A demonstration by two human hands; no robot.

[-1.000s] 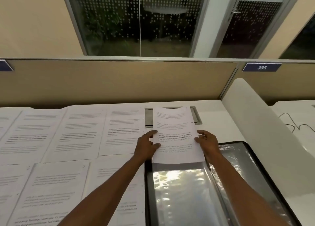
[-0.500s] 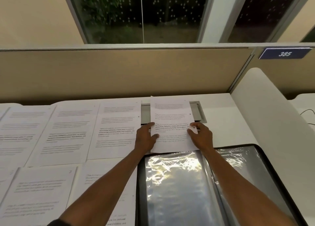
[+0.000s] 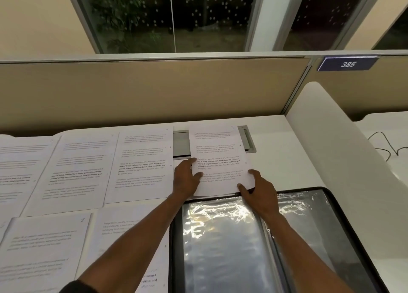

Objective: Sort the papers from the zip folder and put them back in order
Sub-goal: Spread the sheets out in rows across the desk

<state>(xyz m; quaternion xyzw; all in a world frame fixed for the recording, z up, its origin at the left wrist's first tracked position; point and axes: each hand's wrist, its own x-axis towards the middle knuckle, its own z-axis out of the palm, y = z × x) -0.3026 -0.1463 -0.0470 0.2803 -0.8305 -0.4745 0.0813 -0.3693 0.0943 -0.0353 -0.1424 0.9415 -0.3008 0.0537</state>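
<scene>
1. Clear plastic sleeves fill the open black-edged zip folder [image 3: 231, 248], nearest on the white desk [image 3: 276, 160].
2. Beyond its top edge, left hand [image 3: 186, 179] and right hand [image 3: 257, 192] pinch one printed white sheet [image 3: 218, 160] by its sides, likely to place it.
3. Other printed pages [image 3: 141, 166] lie in rows leftward, for sorting.
4. Behind: tan partition [image 3: 143, 89], dark window [image 3: 172, 16].

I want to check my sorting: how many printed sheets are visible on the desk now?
7: four in the back row, counting the held sheet and one cut off at the left edge, and three in the front row. More may lie out of frame.
</scene>
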